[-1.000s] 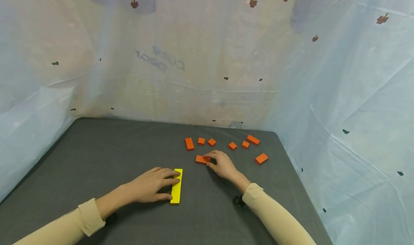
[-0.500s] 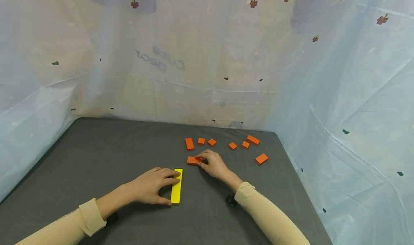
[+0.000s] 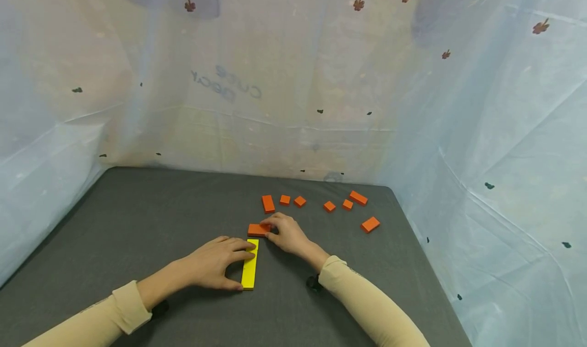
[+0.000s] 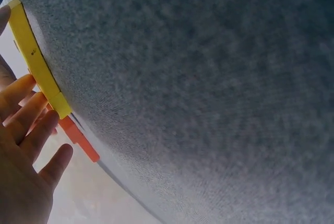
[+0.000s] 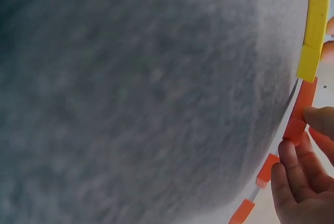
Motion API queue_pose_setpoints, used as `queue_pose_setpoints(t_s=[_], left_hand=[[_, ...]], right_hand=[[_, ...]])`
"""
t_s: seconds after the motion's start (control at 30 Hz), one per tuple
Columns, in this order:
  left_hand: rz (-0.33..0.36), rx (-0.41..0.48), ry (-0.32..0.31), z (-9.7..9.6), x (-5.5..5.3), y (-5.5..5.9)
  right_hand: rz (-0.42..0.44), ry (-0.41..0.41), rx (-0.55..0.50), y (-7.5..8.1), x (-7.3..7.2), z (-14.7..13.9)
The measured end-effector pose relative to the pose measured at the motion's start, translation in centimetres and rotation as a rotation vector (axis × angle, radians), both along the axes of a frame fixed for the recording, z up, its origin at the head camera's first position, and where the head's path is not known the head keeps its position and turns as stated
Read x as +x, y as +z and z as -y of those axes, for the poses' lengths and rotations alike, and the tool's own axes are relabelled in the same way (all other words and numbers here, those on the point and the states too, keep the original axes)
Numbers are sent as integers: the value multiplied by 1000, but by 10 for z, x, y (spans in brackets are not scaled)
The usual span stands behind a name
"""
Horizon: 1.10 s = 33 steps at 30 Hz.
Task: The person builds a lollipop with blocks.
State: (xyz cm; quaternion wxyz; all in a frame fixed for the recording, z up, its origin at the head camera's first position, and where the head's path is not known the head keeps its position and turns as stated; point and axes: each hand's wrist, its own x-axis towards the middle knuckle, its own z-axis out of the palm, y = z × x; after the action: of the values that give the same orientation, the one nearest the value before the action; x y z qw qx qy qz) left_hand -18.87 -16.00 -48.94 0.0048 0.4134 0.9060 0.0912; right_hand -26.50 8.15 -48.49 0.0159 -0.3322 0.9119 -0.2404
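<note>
A long yellow block (image 3: 249,273) lies lengthwise on the dark table. Fingers of my left hand (image 3: 208,263) rest on its upper part, and the thumb is at its near end. The left wrist view shows those fingers fairly straight against the yellow block (image 4: 34,51). Just beyond its far end lies an orange block (image 3: 257,230), set crosswise. My right hand (image 3: 288,235) pinches the right end of this block. In the right wrist view the orange block (image 5: 303,98) appears close to the yellow one's end, between thumb and fingers; whether they touch I cannot tell.
Behind the right hand lie small orange blocks (image 3: 300,201) and longer ones, such as the upright-lying one (image 3: 268,204) and another at far right (image 3: 370,224). A translucent plastic sheet (image 3: 257,148) hangs around the table (image 3: 174,204).
My right hand has slid the orange block leftward, from right of the yellow block to just beyond its far end. The left hand has stayed almost still, its thumb shifting slightly.
</note>
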Motion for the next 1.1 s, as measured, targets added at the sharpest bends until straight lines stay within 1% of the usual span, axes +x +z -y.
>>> queue_pose_setpoints(t_s=[0.17,0.4,1.1], left_hand=[[2,4,-3,1,0,1],[-5,4,-8,1,-1,0],[-16,0,-6,0,0,1]], right_hand=[[-12,25,6,1,3,4],[3,23,32,0,5,6],[-4,55,20,-3,9,9]])
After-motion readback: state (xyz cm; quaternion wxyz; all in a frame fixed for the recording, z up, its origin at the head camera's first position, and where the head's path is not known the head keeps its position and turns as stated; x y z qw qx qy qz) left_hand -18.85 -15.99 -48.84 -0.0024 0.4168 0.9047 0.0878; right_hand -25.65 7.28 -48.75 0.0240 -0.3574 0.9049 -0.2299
